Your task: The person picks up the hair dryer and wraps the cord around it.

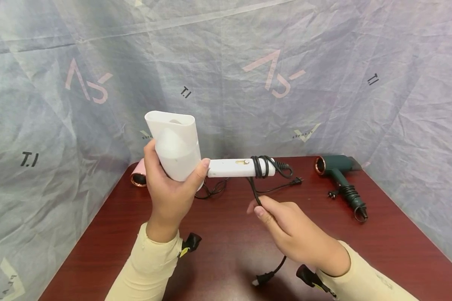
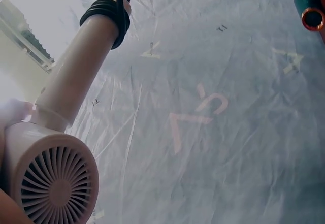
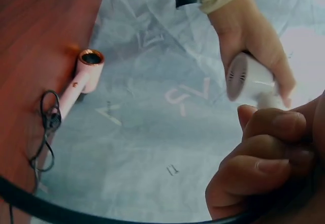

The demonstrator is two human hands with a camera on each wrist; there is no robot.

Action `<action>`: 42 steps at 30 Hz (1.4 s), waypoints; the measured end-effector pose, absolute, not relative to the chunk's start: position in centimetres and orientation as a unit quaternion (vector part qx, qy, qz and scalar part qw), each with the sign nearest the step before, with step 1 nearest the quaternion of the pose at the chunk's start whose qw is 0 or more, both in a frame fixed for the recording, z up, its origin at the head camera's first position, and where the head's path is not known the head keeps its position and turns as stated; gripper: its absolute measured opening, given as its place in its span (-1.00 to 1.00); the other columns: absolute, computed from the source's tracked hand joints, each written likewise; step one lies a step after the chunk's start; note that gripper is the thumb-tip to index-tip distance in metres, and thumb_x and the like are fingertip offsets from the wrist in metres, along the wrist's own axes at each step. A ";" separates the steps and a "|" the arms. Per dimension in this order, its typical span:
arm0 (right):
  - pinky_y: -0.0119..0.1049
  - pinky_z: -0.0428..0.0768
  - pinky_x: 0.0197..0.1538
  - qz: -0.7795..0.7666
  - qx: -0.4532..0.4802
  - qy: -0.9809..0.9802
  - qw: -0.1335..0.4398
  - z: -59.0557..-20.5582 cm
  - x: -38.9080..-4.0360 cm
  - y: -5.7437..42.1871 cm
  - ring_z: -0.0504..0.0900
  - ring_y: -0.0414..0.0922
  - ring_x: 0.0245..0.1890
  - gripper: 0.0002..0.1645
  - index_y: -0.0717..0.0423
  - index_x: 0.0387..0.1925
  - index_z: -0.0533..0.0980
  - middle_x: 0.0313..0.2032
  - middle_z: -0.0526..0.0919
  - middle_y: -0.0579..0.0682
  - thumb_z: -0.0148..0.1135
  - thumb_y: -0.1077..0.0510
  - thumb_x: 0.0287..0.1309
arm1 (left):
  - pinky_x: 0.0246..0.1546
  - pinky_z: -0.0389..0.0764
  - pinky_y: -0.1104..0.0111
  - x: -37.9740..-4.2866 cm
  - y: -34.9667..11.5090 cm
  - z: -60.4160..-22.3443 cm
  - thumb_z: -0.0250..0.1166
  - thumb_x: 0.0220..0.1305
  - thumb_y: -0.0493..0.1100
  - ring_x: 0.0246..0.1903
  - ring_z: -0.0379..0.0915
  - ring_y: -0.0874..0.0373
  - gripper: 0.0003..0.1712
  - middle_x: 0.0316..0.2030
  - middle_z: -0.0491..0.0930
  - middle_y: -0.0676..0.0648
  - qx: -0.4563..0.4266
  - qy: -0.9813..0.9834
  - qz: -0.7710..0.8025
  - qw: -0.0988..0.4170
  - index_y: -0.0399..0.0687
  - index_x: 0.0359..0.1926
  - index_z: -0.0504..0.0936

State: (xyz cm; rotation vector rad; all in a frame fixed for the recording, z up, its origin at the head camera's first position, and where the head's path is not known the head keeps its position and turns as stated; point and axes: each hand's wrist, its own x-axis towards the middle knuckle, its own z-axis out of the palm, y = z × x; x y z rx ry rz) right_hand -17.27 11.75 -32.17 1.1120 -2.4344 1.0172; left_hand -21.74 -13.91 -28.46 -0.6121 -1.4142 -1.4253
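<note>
A white hair dryer [image 1: 178, 156] with a flat nozzle is held up over the table, its handle pointing right. My left hand [image 1: 169, 188] grips its body, thumb near the handle joint. In the left wrist view the vented rear of the dryer [image 2: 60, 183] faces the camera. Black power cord [image 1: 261, 167] is wound in several turns round the handle's end. With curled fingers my right hand [image 1: 294, 230] holds the cord below the handle. The plug [image 1: 263, 279] dangles beneath that hand, low over the table.
On the dark red table [image 1: 226, 234], a dark green hair dryer [image 1: 337, 167] lies at the back right, cord wrapped on its handle. A pink hair dryer [image 3: 89, 74] lies at the back left with its loose cord [image 3: 48, 127]. Grey printed sheeting [image 1: 218, 75] hangs around the table.
</note>
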 end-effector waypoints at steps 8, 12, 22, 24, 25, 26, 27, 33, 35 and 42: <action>-0.55 0.48 -0.32 0.312 0.400 -0.841 0.191 -31.0 -16.5 12.5 0.44 -0.43 -0.46 -0.83 -0.22 -0.04 0.52 -0.39 0.51 -0.39 0.07 0.15 0.55 | 0.10 0.50 0.20 -22.0 -14.4 -28.4 0.59 -0.07 -0.23 0.04 0.50 -0.05 -0.13 0.09 0.57 -0.01 -0.235 -0.603 -0.569 0.508 -0.31 0.26 0.38; -0.59 0.46 -0.32 0.307 0.399 -0.838 0.210 -30.7 -16.4 12.8 0.46 -0.43 -0.44 -0.83 -0.23 -0.04 0.53 -0.35 0.55 -0.38 0.15 0.16 0.50 | 0.06 0.51 0.23 -22.0 -14.5 -28.5 0.59 -0.09 -0.23 0.00 0.52 -0.01 -0.12 0.08 0.60 -0.03 -0.230 -0.618 -0.557 0.505 -0.29 0.28 0.39; -0.55 0.48 -0.21 0.242 0.409 -0.831 0.290 -30.5 -17.2 13.5 0.50 -0.39 -0.34 -0.80 -0.05 -0.01 0.61 -0.21 0.64 -0.29 0.29 0.20 0.38 | -0.08 0.53 0.26 -22.1 -14.4 -29.0 0.58 -0.05 -0.15 -0.11 0.56 0.08 -0.17 -0.03 0.67 -0.07 -0.246 -0.685 -0.486 0.484 -0.16 0.28 0.48; -0.54 0.46 -0.23 0.236 0.416 -0.822 0.308 -30.4 -17.4 13.6 0.48 -0.38 -0.36 -0.77 -0.03 0.00 0.62 -0.24 0.63 -0.27 0.32 0.23 0.34 | -0.07 0.53 0.25 -22.1 -14.3 -29.0 0.58 -0.05 -0.14 -0.10 0.57 0.08 -0.17 -0.02 0.67 -0.07 -0.250 -0.697 -0.472 0.479 -0.15 0.28 0.48; -0.55 0.43 -0.26 0.235 0.420 -0.818 0.317 -30.3 -17.5 13.7 0.46 -0.38 -0.38 -0.77 -0.03 -0.01 0.62 -0.26 0.61 -0.28 0.33 0.22 0.33 | -0.06 0.54 0.25 -22.0 -14.2 -29.1 0.57 -0.06 -0.13 -0.09 0.58 0.08 -0.17 -0.01 0.67 -0.07 -0.253 -0.701 -0.466 0.477 -0.15 0.28 0.48; -0.56 0.42 -0.28 0.234 0.426 -0.811 0.327 -30.2 -17.6 13.8 0.44 -0.39 -0.40 -0.81 -0.02 -0.02 0.62 -0.29 0.59 -0.28 0.31 0.20 0.37 | -0.05 0.54 0.24 -22.0 -14.2 -29.1 0.57 -0.06 -0.13 -0.08 0.58 0.08 -0.17 0.00 0.66 -0.07 -0.257 -0.704 -0.462 0.474 -0.15 0.28 0.48; -0.57 0.39 -0.30 0.235 0.431 -0.804 0.336 -30.0 -17.7 13.8 0.41 -0.39 -0.42 -0.84 -0.02 -0.03 0.62 -0.31 0.56 -0.30 0.28 0.16 0.40 | -0.04 0.54 0.23 -22.0 -14.1 -29.1 0.57 -0.06 -0.14 -0.07 0.58 0.07 -0.17 0.02 0.66 -0.08 -0.263 -0.706 -0.459 0.471 -0.15 0.28 0.47; -0.61 0.27 -0.37 0.239 0.457 -0.772 0.371 -29.3 -18.2 14.0 0.30 -0.42 -0.47 -0.67 0.00 -0.13 0.64 -0.42 0.43 -0.32 0.04 -0.07 0.58 | -0.02 0.56 0.24 -21.8 -14.1 -29.1 0.58 -0.10 -0.12 -0.07 0.58 0.05 -0.16 0.03 0.65 -0.08 -0.304 -0.715 -0.439 0.451 -0.18 0.26 0.48; -0.61 0.27 -0.37 0.243 0.464 -0.766 0.373 -29.1 -18.4 14.1 0.31 -0.42 -0.46 -0.75 0.01 -0.15 0.64 -0.43 0.45 -0.31 0.12 -0.01 0.54 | -0.03 0.56 0.26 -21.7 -14.1 -29.1 0.58 -0.11 -0.11 -0.09 0.58 0.07 -0.17 0.01 0.66 -0.07 -0.317 -0.716 -0.432 0.446 -0.20 0.24 0.50; -0.64 0.33 -0.41 0.277 0.465 -0.763 0.353 -29.0 -19.0 14.9 0.36 -0.46 -0.47 -0.91 -0.01 -0.18 0.64 -0.43 0.45 -0.32 0.37 0.10 0.34 | -0.06 0.56 0.32 -21.4 -14.1 -28.9 0.59 -0.18 -0.13 -0.15 0.58 0.11 -0.17 -0.06 0.67 -0.03 -0.354 -0.702 -0.456 0.417 -0.23 0.19 0.51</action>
